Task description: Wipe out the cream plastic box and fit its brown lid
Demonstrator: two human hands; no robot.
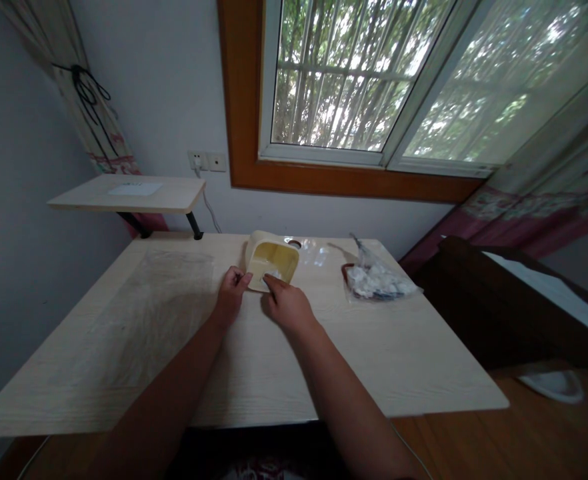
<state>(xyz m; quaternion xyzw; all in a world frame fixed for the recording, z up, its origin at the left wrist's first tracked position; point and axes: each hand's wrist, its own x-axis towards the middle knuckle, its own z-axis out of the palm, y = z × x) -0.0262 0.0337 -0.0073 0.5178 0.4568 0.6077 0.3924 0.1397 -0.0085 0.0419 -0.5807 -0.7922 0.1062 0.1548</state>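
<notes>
A pale yellow open container (260,238) is tilted toward me near the back middle of the table. My left hand (231,291) grips its near left edge between thumb and fingers. At its near right edge is my right hand (290,304), with the fingers closed and reaching over the rim. Something small and whitish shows at those fingertips inside the container, too small to make out. To the right lies a clear plastic bag (378,280) with white pieces in it.
The light wooden table (374,347) carries a clear plastic sheet (149,320) on its left. A raised shelf (174,193) with a paper stands at the back left. Behind are a wall socket (217,162) and a window. Dark furniture (464,300) stands right of the table.
</notes>
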